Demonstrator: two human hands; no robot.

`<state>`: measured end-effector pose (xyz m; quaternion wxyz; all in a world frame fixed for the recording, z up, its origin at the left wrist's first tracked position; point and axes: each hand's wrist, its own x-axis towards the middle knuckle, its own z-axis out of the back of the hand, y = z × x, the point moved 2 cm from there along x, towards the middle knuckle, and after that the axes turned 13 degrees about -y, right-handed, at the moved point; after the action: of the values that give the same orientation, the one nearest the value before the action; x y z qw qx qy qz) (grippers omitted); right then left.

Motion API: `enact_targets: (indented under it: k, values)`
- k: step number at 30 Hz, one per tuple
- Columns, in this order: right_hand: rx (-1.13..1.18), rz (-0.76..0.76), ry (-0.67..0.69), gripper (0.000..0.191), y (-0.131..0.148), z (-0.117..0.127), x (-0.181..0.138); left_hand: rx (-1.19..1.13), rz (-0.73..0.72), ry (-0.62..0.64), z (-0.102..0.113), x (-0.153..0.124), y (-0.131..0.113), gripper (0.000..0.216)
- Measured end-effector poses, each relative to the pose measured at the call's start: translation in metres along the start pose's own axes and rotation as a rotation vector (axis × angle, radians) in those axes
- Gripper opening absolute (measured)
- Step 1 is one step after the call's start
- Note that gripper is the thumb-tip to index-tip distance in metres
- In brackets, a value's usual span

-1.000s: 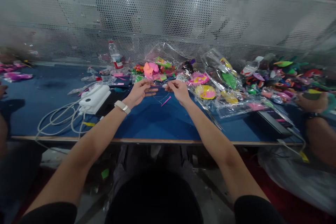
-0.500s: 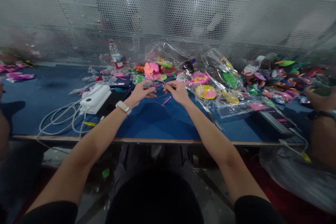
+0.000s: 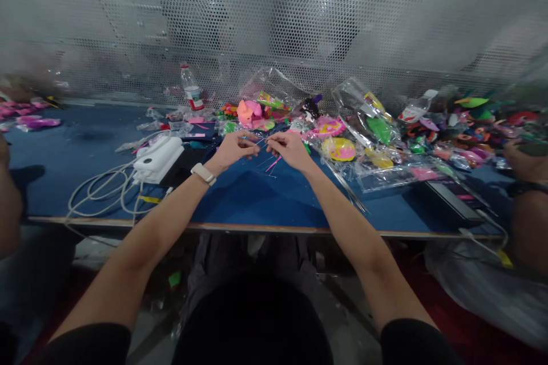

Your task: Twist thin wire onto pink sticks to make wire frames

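My left hand, with a pale band on its wrist, is closed in a pinch near the middle of the blue table. Facing it, my right hand is pinched too, its fingertips close to those of the left. A thin pale strand runs between the fingertips of both hands; whether it is thread or wire I cannot tell. Just below the right fingers a narrow pink strip shows beside fine strands; I cannot tell if it hangs or lies on the table. Past my hands lies a pink and orange foam piece.
Left of me are a white power bank-like box and coiled cables. A bottle stands by the perforated metal panel. Clear bags, a yellow oval piece, metal rods and a dark box lie rightward. People sit on both sides.
My fingertips have come slightly closer together, and the pink strip sits a little lower. The blue bit at my left fingers shows less. The view has shifted slightly.
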<state>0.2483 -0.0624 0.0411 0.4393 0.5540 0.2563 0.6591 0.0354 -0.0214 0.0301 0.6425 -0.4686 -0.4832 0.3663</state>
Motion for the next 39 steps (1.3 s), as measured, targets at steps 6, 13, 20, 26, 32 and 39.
enact_targets:
  k: [6, 13, 20, 26, 32, 39]
  values:
    - [-0.084, 0.046, 0.014, 0.03, 0.005, 0.001, -0.002, -0.033, 0.087, 0.031, -0.001, -0.002, -0.002, 0.063]
    - [-0.168, 0.092, -0.016, 0.021, 0.014, 0.0, -0.004, 0.019, 0.001, 0.037, -0.002, -0.004, -0.004, 0.04]
    - [-0.071, 0.07, -0.018, 0.031, 0.012, -0.003, -0.003, 0.041, -0.055, 0.062, -0.002, -0.007, -0.01, 0.046]
    - [-0.069, 0.055, -0.027, 0.032, 0.006, -0.004, -0.002, 0.068, -0.043, 0.098, -0.004, -0.011, -0.016, 0.045]
    - [-0.071, 0.063, 0.006, 0.028, 0.007, -0.004, -0.002, 0.203, -0.146, 0.099, -0.004, -0.012, -0.019, 0.029]
    - [-0.148, 0.097, -0.064, 0.028, 0.005, 0.006, 0.002, 0.056, -0.066, 0.093, 0.001, -0.005, -0.015, 0.025]
